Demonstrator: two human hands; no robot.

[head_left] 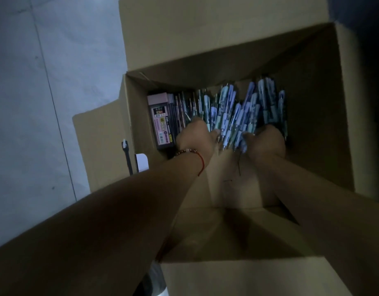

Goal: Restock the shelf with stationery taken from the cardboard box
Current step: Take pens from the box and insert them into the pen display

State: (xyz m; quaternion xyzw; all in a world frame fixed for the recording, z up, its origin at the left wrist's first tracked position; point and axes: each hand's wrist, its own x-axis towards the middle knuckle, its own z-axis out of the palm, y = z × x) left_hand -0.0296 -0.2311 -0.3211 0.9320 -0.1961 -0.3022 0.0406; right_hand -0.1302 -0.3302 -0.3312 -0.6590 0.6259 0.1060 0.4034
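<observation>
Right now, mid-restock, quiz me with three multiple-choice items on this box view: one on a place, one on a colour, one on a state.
1. Where in the box does the pink packet lie?
A. against the left wall
B. against the right wall
C. on the near flap

2. What colour is the cord on the left wrist?
A. green
B. red
C. white

3. What are the hands doing?
A. hanging idle outside the box
B. folding a flap
C. gathering the pens from both sides

Answers:
1. A, as the packet sits at the left end of the pile, beside the left wall.
2. B, as a red cord crosses the wrist next to a beaded bracelet.
3. C, as the left hand and right hand are both down in the box with fingers curled into the pile.
</observation>
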